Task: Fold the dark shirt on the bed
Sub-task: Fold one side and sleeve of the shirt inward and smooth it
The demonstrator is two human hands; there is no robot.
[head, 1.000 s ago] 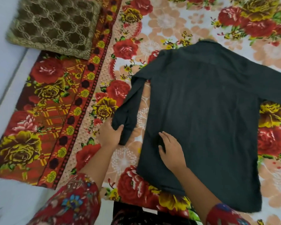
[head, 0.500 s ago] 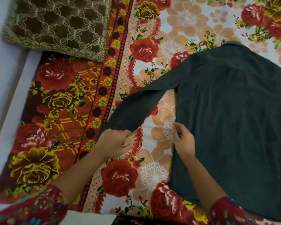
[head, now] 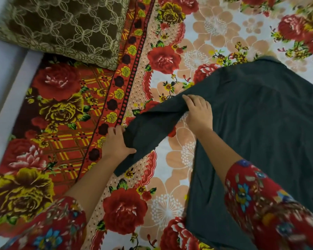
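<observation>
We've drawn the sleeve (head: 152, 127) out straight now, ready to fold across the dark shirt (head: 260, 141) lying flat on the bed (head: 170, 177). Our left hand (head: 116, 143) pinches the cuff end; our right hand (head: 199, 112) has slid up from the side seam and grips near the armpit.

Bed covered by a floral bedsheet (head: 170, 56), red and yellow roses on cream, with a dark red plaid border panel at left. Olive-brown lattice-patterned velvet cushion (head: 65, 26) at upper left corner. Pale plain surface (head: 2, 73) along left edge; soft, even light.
</observation>
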